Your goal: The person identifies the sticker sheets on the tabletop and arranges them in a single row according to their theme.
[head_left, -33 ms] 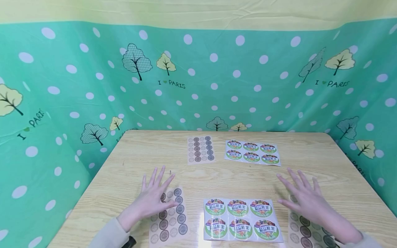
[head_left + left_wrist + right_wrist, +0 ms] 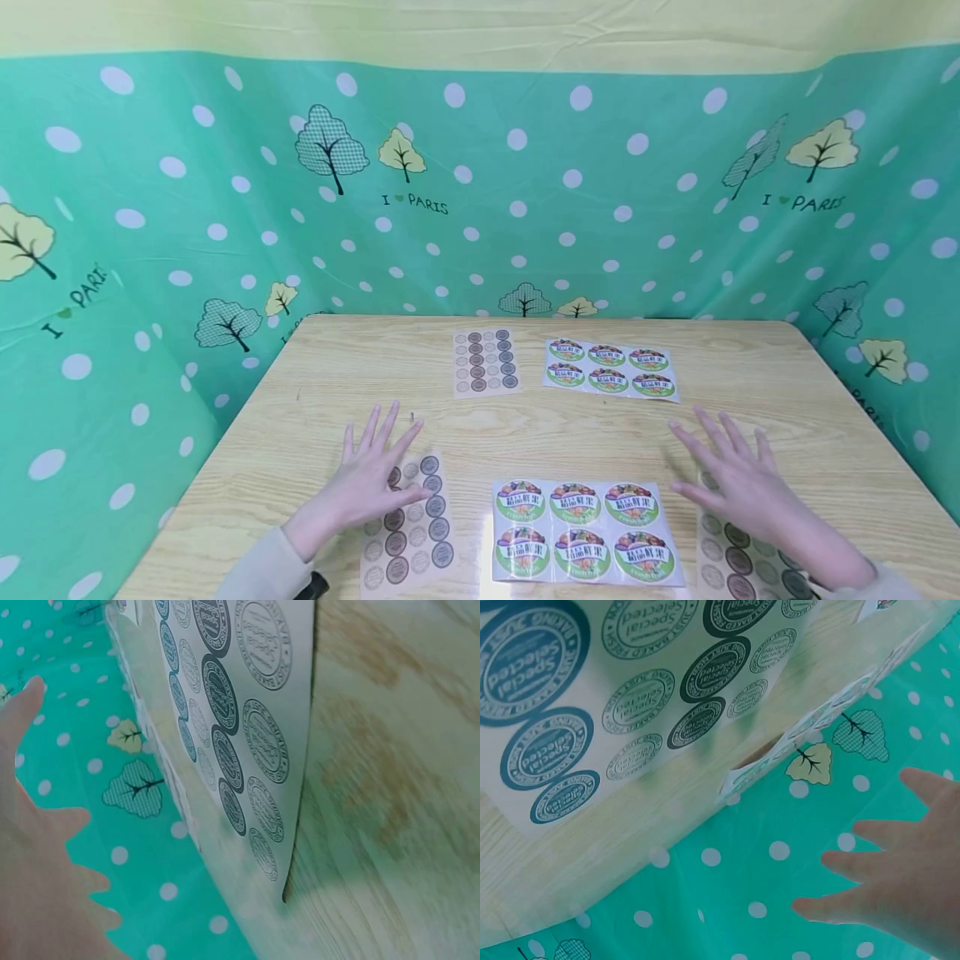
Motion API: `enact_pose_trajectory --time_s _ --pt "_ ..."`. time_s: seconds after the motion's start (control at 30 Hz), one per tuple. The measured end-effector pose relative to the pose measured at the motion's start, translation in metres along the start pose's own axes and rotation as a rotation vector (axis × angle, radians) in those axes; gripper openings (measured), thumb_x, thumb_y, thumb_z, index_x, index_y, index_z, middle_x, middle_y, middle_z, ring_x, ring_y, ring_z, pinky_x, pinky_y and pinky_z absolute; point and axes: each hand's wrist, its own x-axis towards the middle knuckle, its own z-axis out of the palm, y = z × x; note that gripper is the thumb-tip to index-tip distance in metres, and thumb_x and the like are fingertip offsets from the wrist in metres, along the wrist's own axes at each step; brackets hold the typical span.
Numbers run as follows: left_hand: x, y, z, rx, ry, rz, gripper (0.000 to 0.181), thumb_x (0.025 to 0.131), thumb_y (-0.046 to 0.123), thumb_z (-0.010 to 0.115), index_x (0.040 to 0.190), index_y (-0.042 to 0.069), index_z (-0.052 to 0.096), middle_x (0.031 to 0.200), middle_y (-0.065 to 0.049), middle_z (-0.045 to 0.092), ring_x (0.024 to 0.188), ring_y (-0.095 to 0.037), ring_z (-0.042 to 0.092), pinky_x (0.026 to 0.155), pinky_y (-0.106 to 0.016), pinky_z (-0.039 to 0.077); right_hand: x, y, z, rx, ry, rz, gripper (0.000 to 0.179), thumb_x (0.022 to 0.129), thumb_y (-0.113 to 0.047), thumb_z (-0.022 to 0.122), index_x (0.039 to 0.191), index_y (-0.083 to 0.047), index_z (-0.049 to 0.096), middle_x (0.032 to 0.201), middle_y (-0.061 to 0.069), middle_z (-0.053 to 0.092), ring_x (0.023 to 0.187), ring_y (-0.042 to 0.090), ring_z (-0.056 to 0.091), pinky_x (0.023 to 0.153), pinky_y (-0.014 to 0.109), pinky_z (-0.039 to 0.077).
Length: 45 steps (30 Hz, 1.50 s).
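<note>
My left hand (image 2: 367, 487) is spread over a sheet of round stamp-style stickers (image 2: 417, 537), covering its upper left part. In the left wrist view the hand (image 2: 45, 862) shows spread fingers with nothing between them, and the sticker sheet (image 2: 225, 697) lies beside it. Over a similar sheet of round stickers (image 2: 738, 558) at the right is my right hand (image 2: 742, 487), fingers apart and holding nothing. The right wrist view shows "Special Selected" printed on that sheet (image 2: 641, 705), apart from the hand (image 2: 900, 855). Between the hands lies a sheet of oval fruit stickers (image 2: 581, 533).
Farther back on the wooden table (image 2: 360, 358) lie another sheet of round stickers (image 2: 486, 364) and another sheet of fruit stickers (image 2: 611, 369). A green dotted cloth (image 2: 525, 167) hangs behind the table and along both sides.
</note>
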Motion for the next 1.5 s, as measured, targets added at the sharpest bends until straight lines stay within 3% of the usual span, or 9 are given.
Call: enact_pose_trajectory --time_s 0.2,0.4,0.7,1.0,1.2,1.5 --pt "-0.002 -0.004 -0.002 -0.023 0.006 -0.008 0.088 0.070 0.060 0.058 0.141 0.021 0.023 0.147 -0.013 -0.001 0.131 -0.040 0.000 0.101 -0.057 -0.012 0.003 -0.002 -0.001 0.006 -0.003 -0.012 0.076 0.080 -0.044 0.058 0.141 -0.022 0.020 0.144 0.021 0.011 0.130 0.043 0.000 0.096 0.055 -0.021" --pt "-0.007 -0.009 -0.007 -0.043 0.004 -0.036 0.087 0.070 0.059 0.060 0.139 0.018 0.027 0.146 -0.015 0.002 0.132 -0.037 -0.001 0.101 -0.058 -0.009 0.010 -0.010 -0.003 0.081 -0.028 -0.034 0.077 0.079 -0.041 0.060 0.141 -0.022 0.020 0.143 0.023 0.013 0.127 0.047 0.010 0.097 0.061 -0.013" --pt "-0.020 -0.018 -0.012 -0.111 0.015 -0.052 0.085 0.067 0.048 0.069 0.135 0.011 0.035 0.144 -0.018 0.017 0.130 -0.039 0.012 0.101 -0.061 0.003 0.027 -0.037 -0.003 0.220 -0.106 -0.043 0.072 0.076 -0.043 0.063 0.134 -0.010 0.036 0.137 0.026 0.026 0.122 0.047 0.023 0.097 0.066 0.009" --pt "-0.024 -0.030 -0.014 -0.178 0.036 -0.059 0.080 0.071 0.041 0.069 0.135 0.007 0.034 0.136 -0.022 0.031 0.118 -0.045 0.033 0.094 -0.063 0.024 0.054 -0.064 0.010 0.261 -0.179 -0.123 0.068 0.077 -0.040 0.063 0.130 -0.005 0.041 0.134 0.024 0.034 0.119 0.044 0.033 0.097 0.062 0.018" --pt "-0.027 -0.037 -0.014 -0.196 0.064 -0.062 0.075 0.072 0.031 0.070 0.133 0.003 0.035 0.132 -0.023 0.037 0.117 -0.043 0.037 0.093 -0.060 0.029 0.070 -0.081 0.017 0.337 -0.236 -0.149 0.066 0.078 -0.038 0.062 0.131 -0.004 0.040 0.133 0.023 0.037 0.118 0.042 0.036 0.095 0.061 0.026" --pt "-0.037 -0.042 -0.017 -0.293 0.078 -0.152 0.071 0.073 0.029 0.070 0.130 0.001 0.040 0.128 -0.023 0.042 0.114 -0.042 0.040 0.092 -0.059 0.032 0.089 -0.102 0.030 0.478 -0.338 -0.167 0.060 0.081 -0.030 0.062 0.131 -0.004 0.040 0.132 0.020 0.039 0.121 0.037 0.035 0.098 0.052 0.030"
